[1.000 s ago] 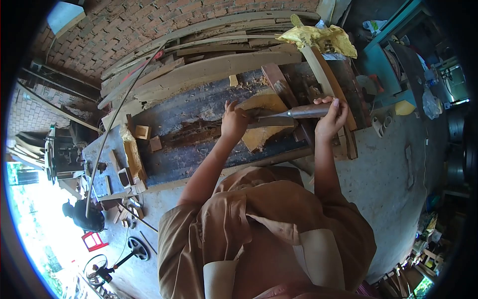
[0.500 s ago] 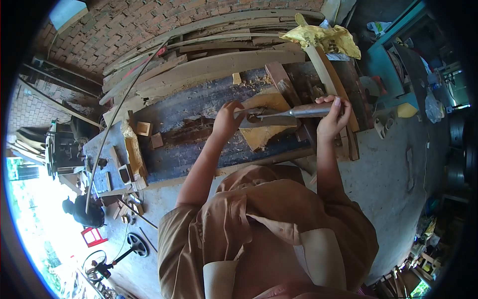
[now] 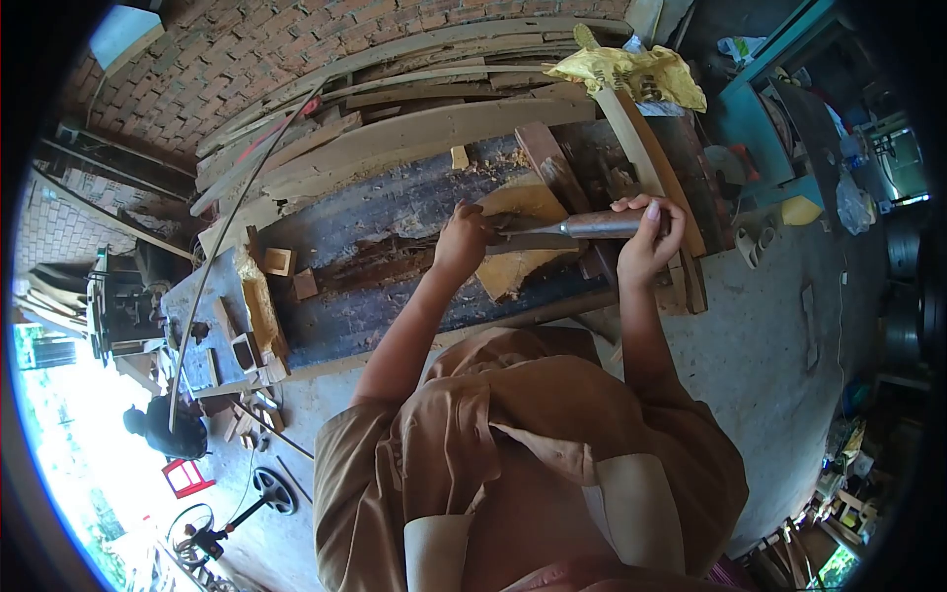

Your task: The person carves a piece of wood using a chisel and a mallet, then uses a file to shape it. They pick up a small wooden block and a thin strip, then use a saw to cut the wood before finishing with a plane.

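My right hand is wrapped round the wooden handle of a chisel, whose metal blade points left. At the blade's far end, my left hand has its fingers curled round the left end of a dark wooden piece; the fingers partly hide that end and the chisel tip. Under the chisel and the dark piece lies a light yellowish wooden block. A reddish-brown wooden bar crosses the bench behind the chisel handle.
The worn dark workbench carries wood chips and small blocks. A long light plank with a yellow sack stands at its right. Boards are stacked along the brick wall. A long thin rod slants across the left.
The chisel has tilted slightly and its blade now runs closer to my left hand. My left hand has turned and closed further; my right hand has shifted slightly left.
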A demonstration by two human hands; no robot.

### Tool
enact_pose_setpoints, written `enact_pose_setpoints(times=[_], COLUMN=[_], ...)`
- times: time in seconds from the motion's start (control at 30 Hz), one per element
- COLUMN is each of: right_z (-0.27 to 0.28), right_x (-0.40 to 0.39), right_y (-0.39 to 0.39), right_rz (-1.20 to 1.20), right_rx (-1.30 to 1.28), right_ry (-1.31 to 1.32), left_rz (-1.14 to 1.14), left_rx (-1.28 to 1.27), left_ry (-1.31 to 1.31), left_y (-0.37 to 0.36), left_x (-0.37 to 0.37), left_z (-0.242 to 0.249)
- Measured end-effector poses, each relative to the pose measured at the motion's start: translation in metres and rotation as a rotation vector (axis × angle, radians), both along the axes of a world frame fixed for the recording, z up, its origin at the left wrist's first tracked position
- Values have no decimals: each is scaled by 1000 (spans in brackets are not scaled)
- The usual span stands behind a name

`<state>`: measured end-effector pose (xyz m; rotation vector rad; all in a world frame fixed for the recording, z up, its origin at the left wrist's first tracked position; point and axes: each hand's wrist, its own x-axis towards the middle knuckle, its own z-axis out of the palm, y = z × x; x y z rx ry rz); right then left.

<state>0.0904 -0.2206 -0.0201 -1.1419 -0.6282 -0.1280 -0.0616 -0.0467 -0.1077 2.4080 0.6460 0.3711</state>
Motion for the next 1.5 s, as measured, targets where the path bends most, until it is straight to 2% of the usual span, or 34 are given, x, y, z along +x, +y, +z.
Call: enact_pose_setpoints(times=[0.03, 0.13, 0.17, 0.2, 0.27, 0.33, 0.4, 0.47, 0.5, 0.57, 0.6, 0.67, 0.7, 0.77, 0.83, 0.9, 1.0, 1.07, 1.13, 1.2, 1.27, 1.33, 1.4, 1.5], right_z=[-1, 3, 4, 6, 10, 13, 15, 16, 16, 16, 17, 20, 24, 31, 32, 31, 30, 37, 43, 48, 51, 52, 54, 53], right_x=[-2, -5, -6, -8, -11, -12, -13, -13, -13, -13, -13, -17, -19, -22, -17, -12, -10, -11, -7, -3, 1, 4, 2, -2], right_y=[0, 2, 4, 6, 9, 10, 12, 13, 13, 14, 15, 18, 21, 26, 29, 29, 23, 17, 14, 11, 8, 10, 11, 12], right_rz=[23, 52, 61, 63, 89, 95, 107, 107, 108, 107, 107, 118, 124, 280, 319, 356, 388, 421, 396, 291, 293, 203, 194, 182], right_rx=[29, -12, -6, -4, 7, 8, 11, 2, 1, -5, -6, -6, -7, 215, 229, 244, 176, 218, 230, 237, 216, 286, 291, 276], right_ry=[-23, -127, -150, -151, -174, -193, -212, -211, -208, -232, -230, -181, -182, 299, 321, 338, 247, 112, 85, 61, 70, 266, 293, 309], left_rz=[8, 13, 39, 40, 320, 426, 526, 745, 745, 891, 890, 512, 492, 384, 223, 34, -87, -78, -69, -41, 22, 86, 291, 313], left_rx=[-195, -137, -7, -5, -258, -223, 75, 258, 258, 575, 575, 142, 84, -115, -107, -99, 8, -15, -42, -28, -10, 8, 76, 116], left_ry=[-69, -167, -213, -214, -106, -63, 131, 395, 399, 512, 515, 648, 420, 269, 47, 146, 121, 146, 178, 145, 208, 269, 282, 298], left_y=[3, 10, 16, 20, 31, 49, 67, 70, 68, 68, 75, 87, 83, 56, 38, 18, 5, 2, -1, -4, -12, -23, -34, -43], left_x=[-1, -6, -8, -13, -25, -46, -71, -94, -106, -124, -128, -129, -121, -93, -72, -49, -30, -24, -23, -25, -24, -21, -16, -11], left_z=[0, 16, 19, 26, 40, 26, 12, -1, -8, -19, -16, -5, -4, 40, 41, 46, 19, 8, 5, 5, 10, 10, 6, 8])
